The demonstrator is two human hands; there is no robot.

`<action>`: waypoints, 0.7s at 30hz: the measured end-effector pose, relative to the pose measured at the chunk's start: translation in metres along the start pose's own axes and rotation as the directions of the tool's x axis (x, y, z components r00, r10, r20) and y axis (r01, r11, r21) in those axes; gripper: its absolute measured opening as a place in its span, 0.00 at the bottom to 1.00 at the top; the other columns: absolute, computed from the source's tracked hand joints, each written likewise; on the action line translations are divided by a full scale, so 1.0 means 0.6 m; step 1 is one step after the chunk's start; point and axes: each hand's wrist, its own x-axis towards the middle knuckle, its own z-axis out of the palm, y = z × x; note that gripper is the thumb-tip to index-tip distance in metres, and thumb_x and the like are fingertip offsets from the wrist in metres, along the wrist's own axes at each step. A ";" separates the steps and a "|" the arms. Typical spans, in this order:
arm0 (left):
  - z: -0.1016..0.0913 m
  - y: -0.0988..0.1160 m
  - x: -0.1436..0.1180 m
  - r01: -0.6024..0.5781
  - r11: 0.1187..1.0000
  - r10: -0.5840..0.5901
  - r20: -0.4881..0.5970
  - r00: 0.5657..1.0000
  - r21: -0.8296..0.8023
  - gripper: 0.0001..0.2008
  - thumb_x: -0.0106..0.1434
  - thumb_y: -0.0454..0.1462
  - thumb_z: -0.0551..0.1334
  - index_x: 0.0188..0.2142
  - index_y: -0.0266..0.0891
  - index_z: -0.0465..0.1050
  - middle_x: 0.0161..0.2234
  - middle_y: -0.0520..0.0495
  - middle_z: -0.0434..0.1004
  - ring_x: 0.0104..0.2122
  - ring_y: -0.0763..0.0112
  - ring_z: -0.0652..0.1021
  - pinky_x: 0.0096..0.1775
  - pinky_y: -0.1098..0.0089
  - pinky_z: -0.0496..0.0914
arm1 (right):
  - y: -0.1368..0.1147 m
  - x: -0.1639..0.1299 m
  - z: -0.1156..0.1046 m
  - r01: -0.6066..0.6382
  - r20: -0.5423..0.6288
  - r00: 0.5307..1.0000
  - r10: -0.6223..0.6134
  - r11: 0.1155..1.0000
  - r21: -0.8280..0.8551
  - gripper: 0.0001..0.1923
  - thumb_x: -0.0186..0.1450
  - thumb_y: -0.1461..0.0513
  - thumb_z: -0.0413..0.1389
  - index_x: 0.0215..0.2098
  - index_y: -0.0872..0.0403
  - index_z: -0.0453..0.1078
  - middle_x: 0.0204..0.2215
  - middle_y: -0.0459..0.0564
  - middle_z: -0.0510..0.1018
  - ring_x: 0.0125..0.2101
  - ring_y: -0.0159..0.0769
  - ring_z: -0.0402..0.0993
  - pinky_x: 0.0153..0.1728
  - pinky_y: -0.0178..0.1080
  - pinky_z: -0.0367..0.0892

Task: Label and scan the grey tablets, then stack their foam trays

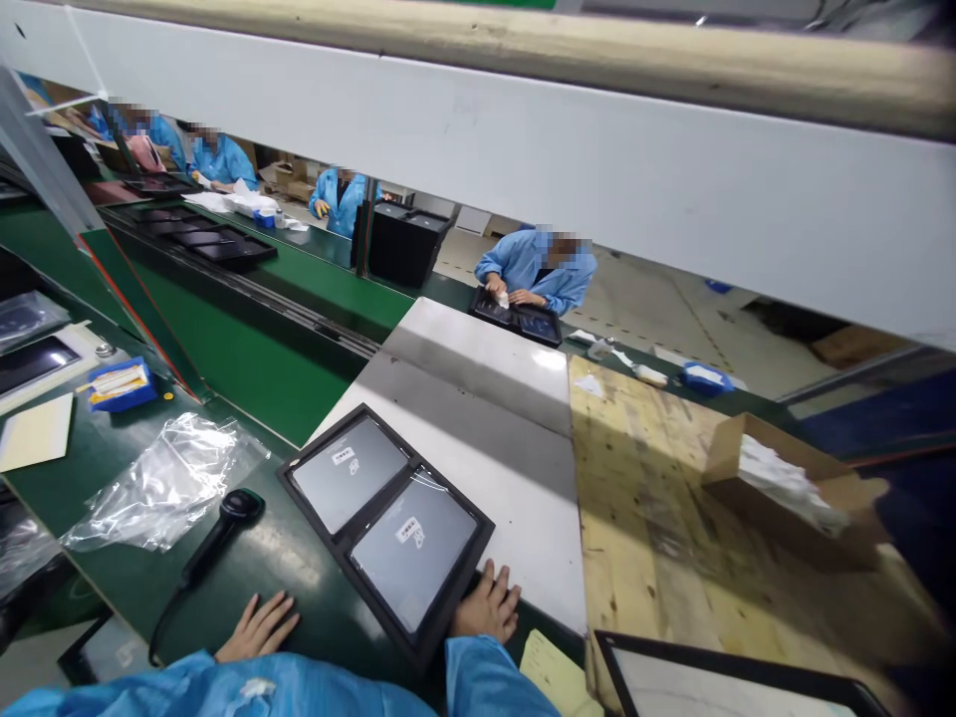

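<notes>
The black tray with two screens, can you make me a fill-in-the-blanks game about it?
1. The black tray holds ____ screens.
2. The right hand touches the tray's near ____.
3. The left hand lies flat on the ____ belt.
4. The scanner lies to the ____ of the tray.

Missing words: two; corner; green; left

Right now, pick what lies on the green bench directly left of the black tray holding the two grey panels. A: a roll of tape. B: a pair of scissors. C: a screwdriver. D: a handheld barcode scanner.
D: a black handheld scanner with a trailing cable lies beside the tray, near the left hand.
</notes>
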 end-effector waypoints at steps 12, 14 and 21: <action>-0.072 0.009 -0.008 -0.006 0.999 0.011 0.146 0.989 -0.040 0.33 0.66 0.48 0.60 0.68 0.39 0.66 0.65 0.37 0.68 0.65 0.51 0.68 0.68 0.50 0.57 | -0.011 0.000 -0.006 -0.033 0.038 0.999 0.031 0.999 0.044 0.36 0.69 0.58 0.47 0.74 0.58 0.53 0.75 0.62 0.46 0.74 0.61 0.36 0.66 0.65 0.51; -0.089 0.012 -0.004 -0.001 0.998 0.010 0.137 0.991 -0.066 0.32 0.66 0.44 0.59 0.68 0.38 0.66 0.66 0.37 0.67 0.66 0.53 0.66 0.68 0.50 0.56 | -0.016 0.001 -0.016 -0.056 0.035 0.998 0.052 0.990 0.131 0.33 0.71 0.59 0.43 0.73 0.58 0.56 0.74 0.64 0.49 0.73 0.57 0.40 0.65 0.65 0.51; -0.086 -0.004 0.015 0.016 0.992 -0.004 0.091 0.996 -0.124 0.29 0.67 0.45 0.54 0.64 0.37 0.71 0.64 0.36 0.69 0.64 0.52 0.69 0.66 0.50 0.60 | -0.015 -0.032 -0.026 -0.062 -0.059 0.989 0.138 0.733 0.678 0.28 0.72 0.55 0.45 0.63 0.63 0.68 0.60 0.68 0.73 0.65 0.49 0.64 0.67 0.52 0.57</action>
